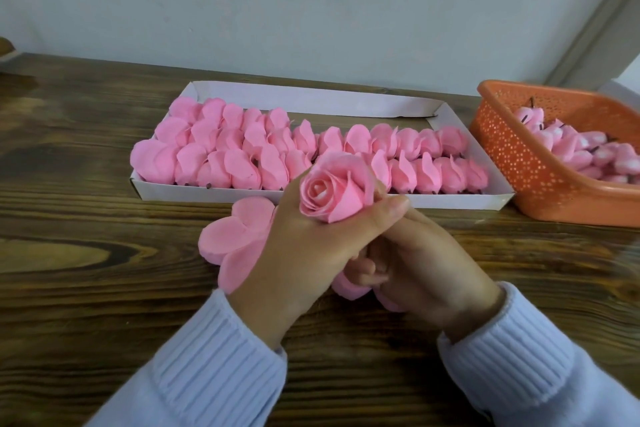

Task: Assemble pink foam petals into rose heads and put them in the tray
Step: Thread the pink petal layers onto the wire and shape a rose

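dark wooden table (104, 253), pale grey wall (311, 3)

No lettering, label, brand or number legible anywhere. White tray (313, 96) at 12 o'clock: card walls plain. Orange basket (519, 163) at 2 o'clock: perforated wall only, nothing printed.

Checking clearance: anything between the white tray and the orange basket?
Nothing. Head view shows only a sliver of bare wooden table between white tray and orange basket, narrowing nearward.
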A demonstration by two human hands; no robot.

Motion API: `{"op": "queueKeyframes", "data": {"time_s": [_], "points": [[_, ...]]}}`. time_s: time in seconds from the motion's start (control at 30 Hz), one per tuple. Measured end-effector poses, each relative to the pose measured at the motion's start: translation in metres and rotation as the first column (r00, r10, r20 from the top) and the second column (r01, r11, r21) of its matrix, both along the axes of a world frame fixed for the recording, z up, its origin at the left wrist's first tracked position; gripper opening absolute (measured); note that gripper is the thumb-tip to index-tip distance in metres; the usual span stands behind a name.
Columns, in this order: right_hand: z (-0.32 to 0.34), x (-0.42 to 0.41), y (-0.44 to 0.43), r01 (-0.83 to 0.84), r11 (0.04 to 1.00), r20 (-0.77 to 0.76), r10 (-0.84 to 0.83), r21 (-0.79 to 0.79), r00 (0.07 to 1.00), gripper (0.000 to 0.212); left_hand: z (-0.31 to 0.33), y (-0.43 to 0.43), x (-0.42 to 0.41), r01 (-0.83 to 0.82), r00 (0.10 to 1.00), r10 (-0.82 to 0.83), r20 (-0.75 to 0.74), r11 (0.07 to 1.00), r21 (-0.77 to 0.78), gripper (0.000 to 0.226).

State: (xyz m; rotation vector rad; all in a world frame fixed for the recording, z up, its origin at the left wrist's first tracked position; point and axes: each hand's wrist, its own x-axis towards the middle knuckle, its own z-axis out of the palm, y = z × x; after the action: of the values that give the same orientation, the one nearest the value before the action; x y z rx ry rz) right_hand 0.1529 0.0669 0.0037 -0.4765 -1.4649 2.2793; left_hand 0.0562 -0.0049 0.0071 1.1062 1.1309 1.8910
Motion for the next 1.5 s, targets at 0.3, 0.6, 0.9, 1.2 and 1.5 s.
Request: {"op": "queueKeyframes", "data": {"time_s": [0.3,0.6,0.9,1.2,1.5], "points": [[-0.0042,-0.0026,0.0004,-0.108,0.989,-0.072,0.101,-0.104,0.992,0.017,0.0028,0.0000,-0.0003,-0.083,0.983,0.075,0.168,0.996,0.039,0.014],[-0.0068,-0.0006,-0.0016,-0.177,0.980,-0.143,0.162,-0.094,0.976,0.030,0.0045,-0.0019,0.0045,-0.025,0.994,0.038,0.098,0.991,-0.130,0.027],[-0.0059,-0.0008,-0.0010,-0.119,0.991,-0.151,0.110,-0.054,0.982,0.043,0.0050,-0.0022,0.0007,-0.004,1.000,0.005,0.024,0.999,-0.039,0.009],[-0.0060,-0.0022,-0.0018,-0.131,0.991,-0.194,0.123,-0.029,0.973,0.027,0.0032,-0.0016,0.0010,-0.014,0.995,0.021,0.099,0.997,-0.072,0.011],[-0.0063,-0.0030,-0.0011,-0.133,0.991,-0.230,0.126,-0.016,0.965,0.029,0.0026,0.0006,-0.0002,-0.012,0.998,0.016,0.063,0.998,-0.068,0.010]]}}
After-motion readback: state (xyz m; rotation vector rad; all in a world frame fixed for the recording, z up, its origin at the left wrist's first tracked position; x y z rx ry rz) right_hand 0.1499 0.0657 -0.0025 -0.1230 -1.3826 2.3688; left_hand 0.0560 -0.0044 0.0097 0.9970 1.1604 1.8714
